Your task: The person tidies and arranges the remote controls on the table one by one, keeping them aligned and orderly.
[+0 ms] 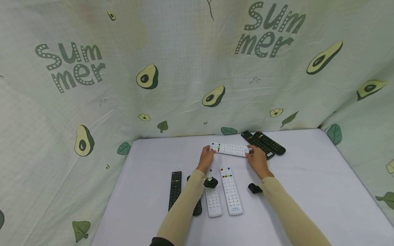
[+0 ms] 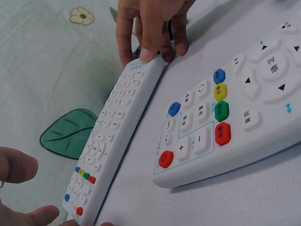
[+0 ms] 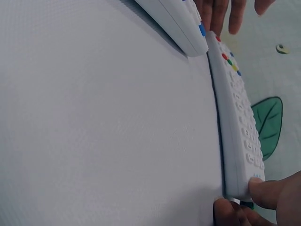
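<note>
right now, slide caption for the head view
Left fingers and right fingers grip opposite ends of a white remote, with two more white remotes nearer the camera.

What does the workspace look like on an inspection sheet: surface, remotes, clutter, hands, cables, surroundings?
Surface: white tabletop, no spills seen.
Crosswise white remote: between the hands, buttons up.
Nearer white remotes: left one partly hidden by a wrist camera; right one in full view.
Black remotes: one at front left, one partly under the left sleeve from above, two side by side at the back.
Clutter: nothing seen.
Left hand: fingers at the crosswise remote's left end, grip unclear.
Right hand: pinches its right end.
Cables: nothing seen.
Surroundings: avocado-print cloth behind and at the sides.
</note>
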Demonstrator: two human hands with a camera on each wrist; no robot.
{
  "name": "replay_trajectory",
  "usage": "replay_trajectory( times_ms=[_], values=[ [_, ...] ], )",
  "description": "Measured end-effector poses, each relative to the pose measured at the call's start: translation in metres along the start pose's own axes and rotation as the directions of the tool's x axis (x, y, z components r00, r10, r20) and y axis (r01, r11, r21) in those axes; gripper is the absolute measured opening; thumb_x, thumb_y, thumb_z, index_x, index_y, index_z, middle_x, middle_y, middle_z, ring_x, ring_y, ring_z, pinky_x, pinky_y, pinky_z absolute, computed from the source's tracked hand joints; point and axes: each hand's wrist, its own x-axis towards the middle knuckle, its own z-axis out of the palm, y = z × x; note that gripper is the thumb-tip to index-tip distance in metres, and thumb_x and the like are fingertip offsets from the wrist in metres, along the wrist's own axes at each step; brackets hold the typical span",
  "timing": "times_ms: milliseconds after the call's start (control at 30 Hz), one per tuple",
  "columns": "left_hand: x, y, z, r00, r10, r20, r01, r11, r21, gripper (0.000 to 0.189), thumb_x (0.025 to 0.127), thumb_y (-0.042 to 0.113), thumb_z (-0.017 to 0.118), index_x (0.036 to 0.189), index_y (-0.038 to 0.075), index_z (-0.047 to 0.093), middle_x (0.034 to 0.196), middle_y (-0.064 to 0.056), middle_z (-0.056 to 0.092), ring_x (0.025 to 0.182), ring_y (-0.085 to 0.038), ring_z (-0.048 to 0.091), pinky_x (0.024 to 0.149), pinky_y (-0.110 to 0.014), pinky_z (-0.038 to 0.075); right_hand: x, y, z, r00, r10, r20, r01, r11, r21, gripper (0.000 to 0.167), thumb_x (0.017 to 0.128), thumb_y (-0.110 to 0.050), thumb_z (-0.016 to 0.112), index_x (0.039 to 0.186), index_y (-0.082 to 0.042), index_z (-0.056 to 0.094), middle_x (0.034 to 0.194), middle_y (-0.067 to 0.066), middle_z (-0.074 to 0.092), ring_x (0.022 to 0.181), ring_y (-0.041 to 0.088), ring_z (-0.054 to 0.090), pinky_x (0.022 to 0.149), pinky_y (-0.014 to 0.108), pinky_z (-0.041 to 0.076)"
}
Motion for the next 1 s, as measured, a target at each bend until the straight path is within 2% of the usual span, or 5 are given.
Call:
replay_trajectory(
  times_ms=[200, 367, 667, 833, 1000],
  values=[
    [-0.005, -0.001, -0.005, 1.000, 0.017, -0.002, -0.017, 1.000, 0.012, 0.058, 0.107, 0.023, 0.049, 0.161, 0.004, 0.038, 0.167, -0.020, 0.037, 0.154, -0.040, 0.035, 0.128, -0.053, 0.028, -0.003, 0.002, 0.000, 1.000, -0.002, 0.004, 0.002, 0.999, 0.049, 0.042, 0.101, 0.001, 0.065, 0.142, 0.007, 0.058, 0.114, 0.033, 0.067, 0.089, 0.035, 0.073, 0.069, 0.035, 0.062],
    [-0.009, -0.004, -0.007, 1.000, 0.030, 0.007, -0.029, 0.999, -0.017, 0.059, 0.108, 0.025, 0.051, 0.161, 0.004, 0.037, 0.167, -0.020, 0.038, 0.154, -0.040, 0.036, 0.128, -0.053, 0.029, -0.006, 0.005, -0.002, 0.998, 0.046, 0.041, -0.052, 0.987, 0.155, 0.042, 0.099, 0.006, 0.065, 0.140, 0.007, 0.058, 0.114, 0.031, 0.065, 0.090, 0.031, 0.071, 0.070, 0.027, 0.063],
    [-0.024, -0.008, -0.006, 0.991, 0.133, 0.026, -0.132, 0.990, -0.050, 0.057, 0.110, 0.023, 0.049, 0.162, 0.005, 0.036, 0.160, -0.017, 0.041, 0.148, -0.036, 0.041, 0.123, -0.053, 0.036, -0.027, 0.009, -0.014, 0.994, 0.109, 0.022, -0.111, 0.956, 0.270, 0.042, 0.097, 0.004, 0.067, 0.137, 0.007, 0.058, 0.115, 0.029, 0.064, 0.091, 0.024, 0.069, 0.071, 0.017, 0.060],
    [-0.033, -0.009, -0.005, 0.984, 0.180, 0.006, -0.179, 0.982, -0.063, 0.054, 0.107, 0.015, 0.052, 0.159, 0.006, 0.045, 0.150, -0.013, 0.050, 0.136, -0.029, 0.054, 0.113, -0.043, 0.049, -0.055, 0.006, -0.026, 0.981, 0.176, 0.082, -0.193, 0.914, 0.357, 0.046, 0.099, 0.003, 0.064, 0.143, 0.007, 0.050, 0.124, 0.029, 0.060, 0.089, 0.008, 0.065, 0.077, 0.019, 0.062],
    [-0.041, -0.009, -0.005, 0.974, 0.218, 0.055, -0.211, 0.971, -0.111, 0.048, 0.108, 0.010, 0.055, 0.155, 0.003, 0.049, 0.143, -0.014, 0.050, 0.127, -0.026, 0.058, 0.103, -0.031, 0.057, -0.085, 0.008, -0.038, 0.964, 0.188, 0.189, -0.255, 0.860, 0.442, 0.048, 0.103, 0.003, 0.059, 0.147, 0.009, 0.040, 0.135, 0.036, 0.057, 0.090, -0.004, 0.064, 0.083, 0.022, 0.062]
  ],
)
